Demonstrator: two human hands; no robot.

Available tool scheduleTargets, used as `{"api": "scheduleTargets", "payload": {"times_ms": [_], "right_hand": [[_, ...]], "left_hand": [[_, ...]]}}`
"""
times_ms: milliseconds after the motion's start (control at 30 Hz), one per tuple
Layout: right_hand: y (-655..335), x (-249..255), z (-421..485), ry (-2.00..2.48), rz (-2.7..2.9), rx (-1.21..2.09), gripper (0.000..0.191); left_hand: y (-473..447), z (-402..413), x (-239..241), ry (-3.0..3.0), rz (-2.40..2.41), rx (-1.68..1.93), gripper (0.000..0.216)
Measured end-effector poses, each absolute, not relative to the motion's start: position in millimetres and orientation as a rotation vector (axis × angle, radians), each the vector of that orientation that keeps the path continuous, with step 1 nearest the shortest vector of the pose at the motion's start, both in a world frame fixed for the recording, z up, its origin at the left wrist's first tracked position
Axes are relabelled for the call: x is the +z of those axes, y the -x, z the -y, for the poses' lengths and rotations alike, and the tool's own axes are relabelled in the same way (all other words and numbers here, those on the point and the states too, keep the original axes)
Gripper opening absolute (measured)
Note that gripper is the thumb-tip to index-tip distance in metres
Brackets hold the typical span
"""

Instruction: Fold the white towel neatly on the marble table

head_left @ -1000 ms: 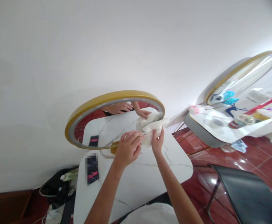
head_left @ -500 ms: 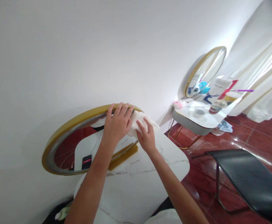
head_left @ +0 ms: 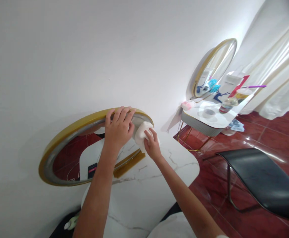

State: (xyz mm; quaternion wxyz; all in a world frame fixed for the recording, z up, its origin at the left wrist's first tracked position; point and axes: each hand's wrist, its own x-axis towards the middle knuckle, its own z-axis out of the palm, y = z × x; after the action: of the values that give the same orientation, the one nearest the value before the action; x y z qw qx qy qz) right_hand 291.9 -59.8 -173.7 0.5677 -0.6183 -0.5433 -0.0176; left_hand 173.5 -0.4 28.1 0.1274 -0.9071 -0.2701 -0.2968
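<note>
A round mirror [head_left: 60, 135] with a gold rim leans against the wall on a white marble-patterned table [head_left: 139, 195]. My left hand [head_left: 117, 129] grips its upper edge, fingers hooked over the rim and thumb on the inner side. In my right hand [head_left: 152, 144] is a crumpled white cloth [head_left: 141, 133], pressed against the right part of the mirror close to the rim. A gold base strip [head_left: 131, 164] runs along the tabletop below the glass. The glass reflects the table and a dark phone.
At right, a second table [head_left: 204, 124] bears another gold-rimmed mirror [head_left: 201, 71], a clear plastic cup [head_left: 228, 105] and other items. A black chair [head_left: 261, 178] stands on the red tiled floor. A pale green bottle [head_left: 71, 223] is at lower left.
My right hand has drawn the cloth slightly left and down along the mirror's right side, bunching it up. My left hand stays on the upper rim. The whole view has shifted a little.
</note>
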Motion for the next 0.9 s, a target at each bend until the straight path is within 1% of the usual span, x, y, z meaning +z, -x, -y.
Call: {"api": "scheduleTargets", "payload": {"times_ms": [100, 167, 233, 300, 400, 500, 600, 700, 800, 900], "right_hand": [[-289, -144, 52, 1.431, 1.285, -0.101, 0.05], [-286, -144, 47, 1.433, 1.3, -0.098, 0.051], [-281, -165, 46, 1.456, 1.315, -0.07, 0.052], [-275, -199, 51, 1.513, 1.344, 0.004, 0.053], [-265, -254, 66, 1.574, 1.434, 0.248, 0.06], [-260, -280, 79, 1.589, 1.428, 0.427, 0.066], [-264, -263, 78, 1.564, 1.312, 0.367, 0.059], [-275, -219, 64, 1.491, 1.171, 0.157, 0.049], [-287, -181, 50, 1.452, 1.103, -0.006, 0.048], [-291, -180, 48, 1.457, 1.14, -0.017, 0.049]], "left_hand": [[-173, 1, 28, 2.64, 0.79, -0.85, 0.048], [-173, 1, 29, 2.649, 0.79, -0.853, 0.048], [-174, 0, 28, 2.656, 0.799, -0.859, 0.049], [-174, -1, 28, 2.661, 0.814, -0.855, 0.05], [-174, -1, 27, 2.656, 0.823, -0.843, 0.051], [-174, -1, 27, 2.631, 0.813, -0.831, 0.051], [-174, 0, 28, 2.613, 0.811, -0.816, 0.05], [-173, 0, 27, 2.605, 0.823, -0.802, 0.049], [-174, -1, 26, 2.606, 0.827, -0.789, 0.049], [-174, -1, 25, 2.603, 0.819, -0.794, 0.049]]}}
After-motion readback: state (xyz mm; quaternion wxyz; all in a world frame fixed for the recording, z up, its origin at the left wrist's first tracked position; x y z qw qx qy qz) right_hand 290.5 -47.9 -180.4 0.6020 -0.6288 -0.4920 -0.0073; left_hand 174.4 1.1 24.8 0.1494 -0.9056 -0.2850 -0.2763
